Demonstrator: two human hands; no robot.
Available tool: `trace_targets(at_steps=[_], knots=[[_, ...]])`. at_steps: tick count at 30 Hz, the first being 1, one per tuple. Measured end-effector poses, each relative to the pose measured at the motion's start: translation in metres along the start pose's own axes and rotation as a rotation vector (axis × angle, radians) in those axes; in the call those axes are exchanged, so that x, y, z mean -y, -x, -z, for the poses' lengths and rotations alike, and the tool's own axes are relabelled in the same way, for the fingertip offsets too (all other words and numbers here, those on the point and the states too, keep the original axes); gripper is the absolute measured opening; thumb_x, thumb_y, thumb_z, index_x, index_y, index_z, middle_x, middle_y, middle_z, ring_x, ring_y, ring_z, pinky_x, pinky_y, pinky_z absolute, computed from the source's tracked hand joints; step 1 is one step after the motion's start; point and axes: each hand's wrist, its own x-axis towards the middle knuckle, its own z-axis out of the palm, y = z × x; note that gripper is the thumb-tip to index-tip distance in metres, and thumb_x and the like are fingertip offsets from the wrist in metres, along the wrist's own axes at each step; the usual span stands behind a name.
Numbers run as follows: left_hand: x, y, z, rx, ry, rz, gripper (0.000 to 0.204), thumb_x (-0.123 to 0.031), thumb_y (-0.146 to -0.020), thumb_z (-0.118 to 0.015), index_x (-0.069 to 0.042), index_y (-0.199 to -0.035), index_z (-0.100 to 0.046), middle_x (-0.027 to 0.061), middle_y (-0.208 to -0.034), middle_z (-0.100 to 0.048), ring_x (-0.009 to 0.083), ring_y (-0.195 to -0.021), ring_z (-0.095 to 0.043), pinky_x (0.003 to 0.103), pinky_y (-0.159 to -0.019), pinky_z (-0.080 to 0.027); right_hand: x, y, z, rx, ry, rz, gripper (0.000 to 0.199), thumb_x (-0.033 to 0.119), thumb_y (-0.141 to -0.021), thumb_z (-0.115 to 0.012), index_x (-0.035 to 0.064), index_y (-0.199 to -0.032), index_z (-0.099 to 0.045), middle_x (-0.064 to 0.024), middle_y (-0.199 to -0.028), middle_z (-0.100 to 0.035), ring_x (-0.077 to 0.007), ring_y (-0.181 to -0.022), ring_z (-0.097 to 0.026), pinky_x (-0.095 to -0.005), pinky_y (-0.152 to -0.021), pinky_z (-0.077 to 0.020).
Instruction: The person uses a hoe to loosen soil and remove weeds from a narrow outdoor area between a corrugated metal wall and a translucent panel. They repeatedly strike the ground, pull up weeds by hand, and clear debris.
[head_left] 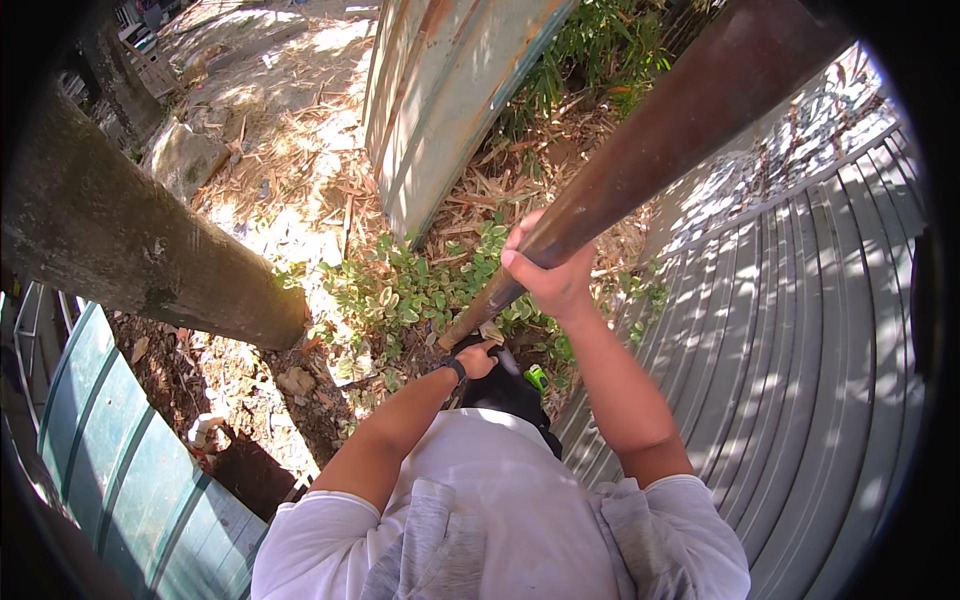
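A long rusty brown metal pole (690,110) slants from the upper right down into the green plants (400,290) on the ground. My right hand (548,270) is wrapped around the pole partway along its length. My left hand (478,358), with a dark watch on the wrist, grips the pole lower down near its bottom end. The pole's tip is hidden among leaves and dry litter. A small bright green object (537,378) shows just right of my left hand.
A thick tree trunk (130,240) leans at the left. Corrugated metal sheets stand on the right (800,330), lower left (120,440) and upright ahead (440,100). Dry leaves, soil and a large stone (185,160) cover the ground.
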Motion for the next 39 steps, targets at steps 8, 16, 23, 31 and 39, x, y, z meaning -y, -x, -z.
trace_targets(at_steps=[8,16,23,31,39], knots=[[-0.011,-0.029,-0.028,0.073,0.047,0.111,0.072,-0.038,-0.104,-0.046,0.004,-0.158,-0.023,0.0315,-0.164,-0.021,0.0415,-0.154,-0.020,0.044,-0.126,-0.021,-0.016,-0.022,0.017,0.035,0.069,-0.049,0.037,-0.006,-0.077,-0.073,0.0023,-0.108,-0.055,-0.0081,-0.089,-0.065,-0.0172,-0.084,-0.067,-0.0342,-0.072,-0.0559],[-0.006,-0.093,-0.023,-0.108,-0.291,0.067,0.079,-0.032,-0.100,-0.048,-0.003,-0.162,-0.009,0.0279,-0.167,-0.011,0.0433,-0.155,-0.014,0.053,-0.122,-0.026,-0.028,-0.060,0.006,-0.001,0.138,-0.032,0.035,0.010,-0.074,-0.081,0.0010,-0.103,-0.064,-0.0066,-0.088,-0.070,-0.0145,-0.080,-0.067,-0.0314,-0.075,-0.0546],[-0.027,-0.122,0.001,-0.088,-0.384,0.126,0.087,-0.027,-0.097,-0.051,-0.004,-0.163,0.001,0.0276,-0.153,-0.025,0.0413,-0.141,-0.030,0.051,-0.113,-0.035,-0.033,-0.068,-0.001,-0.016,0.165,-0.043,0.049,0.021,-0.071,-0.081,-0.0026,-0.110,-0.063,-0.0109,-0.090,-0.070,-0.0197,-0.081,-0.065,-0.0359,-0.079,-0.0534],[-0.085,-0.094,0.028,0.111,-0.097,0.362,0.095,-0.021,-0.094,-0.053,0.003,-0.160,0.011,0.0318,-0.123,-0.063,0.0394,-0.110,-0.065,0.049,-0.093,-0.052,-0.019,-0.051,0.011,-0.064,0.215,-0.175,0.038,0.014,-0.072,-0.080,0.0018,-0.103,-0.062,-0.0059,-0.088,-0.068,-0.0159,-0.083,-0.066,-0.0334,-0.076,-0.0536],[-0.054,-0.082,-0.011,0.041,-0.294,0.263,0.117,-0.020,-0.089,-0.060,0.009,-0.145,0.038,0.0407,-0.109,-0.067,0.0386,-0.091,-0.074,0.044,-0.086,-0.056,-0.027,-0.044,0.036,-0.162,0.067,-0.086,0.043,0.016,-0.072,-0.077,-0.0004,-0.107,-0.057,-0.0092,-0.087,-0.067,-0.0181,-0.079,-0.063,-0.0346,-0.073,-0.0522]])
